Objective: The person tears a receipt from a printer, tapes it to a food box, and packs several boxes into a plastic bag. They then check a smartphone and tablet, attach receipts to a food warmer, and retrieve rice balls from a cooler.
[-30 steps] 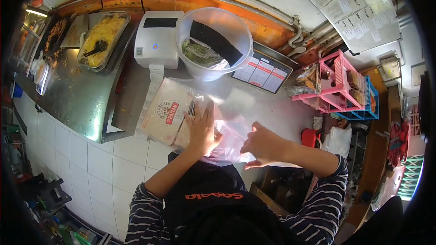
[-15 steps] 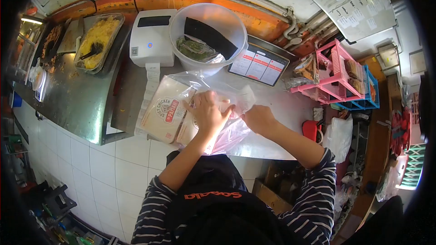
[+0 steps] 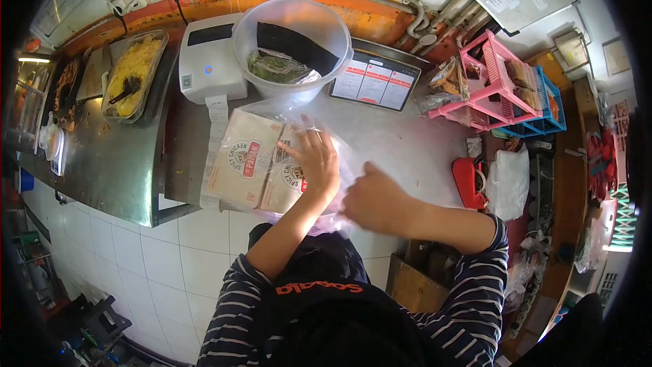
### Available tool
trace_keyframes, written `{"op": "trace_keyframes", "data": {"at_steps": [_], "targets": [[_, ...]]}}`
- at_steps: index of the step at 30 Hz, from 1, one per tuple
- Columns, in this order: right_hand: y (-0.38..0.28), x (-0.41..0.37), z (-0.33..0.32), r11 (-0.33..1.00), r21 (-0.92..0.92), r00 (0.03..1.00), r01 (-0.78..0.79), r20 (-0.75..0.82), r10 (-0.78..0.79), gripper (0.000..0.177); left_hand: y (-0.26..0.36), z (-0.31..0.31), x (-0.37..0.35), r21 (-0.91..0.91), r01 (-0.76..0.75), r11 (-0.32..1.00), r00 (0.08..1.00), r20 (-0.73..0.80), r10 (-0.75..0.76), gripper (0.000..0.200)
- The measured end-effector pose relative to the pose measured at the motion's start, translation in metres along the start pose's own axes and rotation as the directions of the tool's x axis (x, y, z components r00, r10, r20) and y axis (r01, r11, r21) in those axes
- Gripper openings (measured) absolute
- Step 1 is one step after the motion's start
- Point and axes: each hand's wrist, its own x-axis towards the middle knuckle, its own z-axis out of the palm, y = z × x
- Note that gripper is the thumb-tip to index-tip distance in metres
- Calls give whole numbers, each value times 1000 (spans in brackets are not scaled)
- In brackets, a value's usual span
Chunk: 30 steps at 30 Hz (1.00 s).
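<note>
Two cardboard food boxes, a left box point(image 3: 234, 163) and a right box point(image 3: 280, 180), lie side by side inside a clear plastic bag point(image 3: 345, 156) at the counter's front edge. My left hand point(image 3: 318, 163) lies over the right box with its fingers spread, pressing on the bag. My right hand point(image 3: 380, 200) is closed in a fist at the bag's right side, the gathered plastic reaching its fingers. Its fingertips are partly hidden from view. A long paper receipt point(image 3: 217, 115) runs down beside the left box.
Behind the boxes stand a white label printer point(image 3: 210, 61), a white bucket point(image 3: 288, 95) and a tablet point(image 3: 375, 83). A pink rack point(image 3: 499, 88) and a red tape dispenser point(image 3: 467, 183) are on the right. A tray of yellow food point(image 3: 136, 75) sits on the left counter.
My right hand has come down and toward me, from the bag's upper right to its lower right. My left hand has shifted slightly and its fingers lie flatter on the bag.
</note>
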Motion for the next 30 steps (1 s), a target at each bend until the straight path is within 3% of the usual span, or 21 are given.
{"op": "trace_keyframes", "data": {"at_steps": [2, 3, 6, 7, 10, 13, 16, 17, 20, 21, 23, 24, 25, 28, 30], "targets": [[-6, -10, -1, 999, 25, 993, 32, -118, -29, 28, -11, -8, -4, -69, -22, 997, 1000, 16, 23, 69], [-8, -13, 0, 998, 37, 983, 52, -179, -45, 28, -17, -15, -5, -139, -14, 990, 999, 39, 20, 80], [16, -24, 6, 979, -26, 966, -200, -175, 192, 31, -37, -32, -5, -232, 22, 972, 958, 284, 46, 101], [17, -24, 8, 976, -39, 970, -212, -132, 205, 34, -41, -25, -8, -266, 4, 964, 971, 231, 60, 108], [17, -20, 24, 994, -109, 966, 5, -255, -32, 36, -51, -23, -17, -347, -103, 932, 974, 153, 165, 108], [11, -7, 11, 992, 79, 994, -100, 60, 96, 37, -60, -9, -37, -388, -153, 909, 985, 19, 174, 110], [24, 22, 50, 984, 53, 934, -173, -307, 181, 35, -67, -27, -55, -473, -71, 878, 996, 5, 84, 110], [30, 31, 57, 973, -34, 922, -229, -329, 205, 34, -66, -37, -60, -497, -28, 867, 1000, -16, 23, 107], [51, 38, 54, 985, -99, 959, -140, -259, 110, 32, -56, -47, -82, -368, 203, 907, 972, -33, -231, 103], [54, 36, 48, 989, -103, 977, -104, -199, 82, 31, -51, -55, -88, -388, 212, 897, 943, -159, -292, 88], [56, 21, 31, 994, -108, 997, -33, -71, 25, 30, -37, -48, -111, -363, 114, 925, 904, -348, -248, 75], [60, 15, 30, 993, -108, 990, 54, -127, -67, 28, -29, -51, -116, -338, 67, 939, 873, -435, -219, 68], [64, 7, 33, 984, -109, 971, 141, -178, -159, 26, -20, -59, -120, -430, -2, 903, 906, -383, -180, 46], [68, -11, 37, 920, -49, 849, 390, -367, -379, 19, 4, -52, -118, -734, 140, 665, 989, 68, -134, 31], [69, -15, 43, 856, -11, 756, 516, -465, -461, 15, 19, -42, -116, -825, 242, 510, 965, 149, -217, 29]]}}
